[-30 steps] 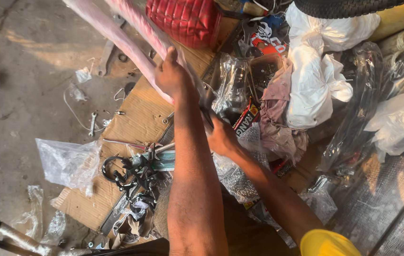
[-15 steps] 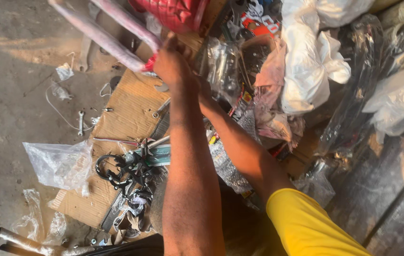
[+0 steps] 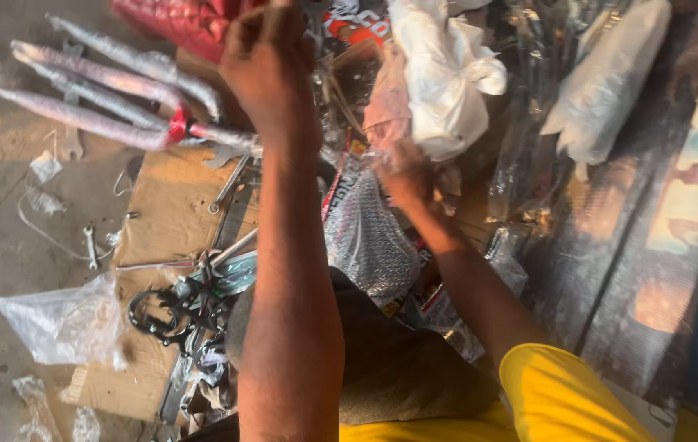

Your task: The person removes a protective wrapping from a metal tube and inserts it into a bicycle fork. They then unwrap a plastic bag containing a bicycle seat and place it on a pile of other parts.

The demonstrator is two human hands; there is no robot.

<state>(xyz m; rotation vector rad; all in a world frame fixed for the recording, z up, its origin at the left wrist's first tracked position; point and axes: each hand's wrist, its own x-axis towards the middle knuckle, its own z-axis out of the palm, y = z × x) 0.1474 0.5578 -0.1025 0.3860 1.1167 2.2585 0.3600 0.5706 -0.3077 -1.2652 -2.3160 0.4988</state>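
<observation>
While the left hand [image 3: 271, 61] grips it, the wrapped pink frame [image 3: 95, 102] lies tilted.

A crinkled clear plastic bag [image 3: 365, 233] of parts lies among wrapped packages.

Left of the left hand [image 3: 271, 61], the pink tubes [image 3: 87, 90] wear crinkled, glossy plastic wrap. Below it lie matt brown cardboard [image 3: 160, 213] and dull metal spanners [image 3: 230, 182]. By the right hand [image 3: 406, 172], clear shiny plastic bags [image 3: 365, 233] and soft white cloth-like bundle [image 3: 447, 74].
</observation>
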